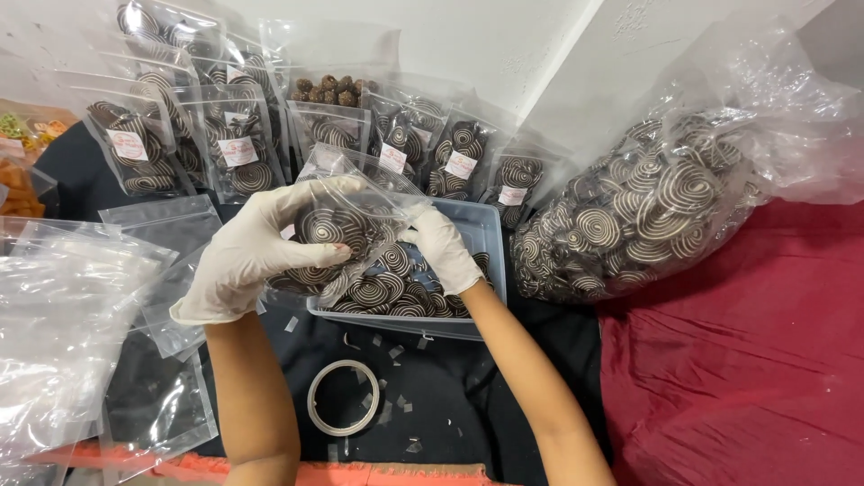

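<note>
Big clear sack [666, 202] of dark spiral-striped cookies slumps on the right, half on the red cloth [747, 360]. Left of it sits the grey tub [481, 236], loaded with the same swirls. Above the tub, the small clear pouch [346, 225], partly filled, is up in both gloved hands: left hand [256, 252] wrapped round its side, fingers closed on it; right hand [441, 247] pinching the pouch's top edge. Down front, a tape roll [344, 397] lies flat.
</note>
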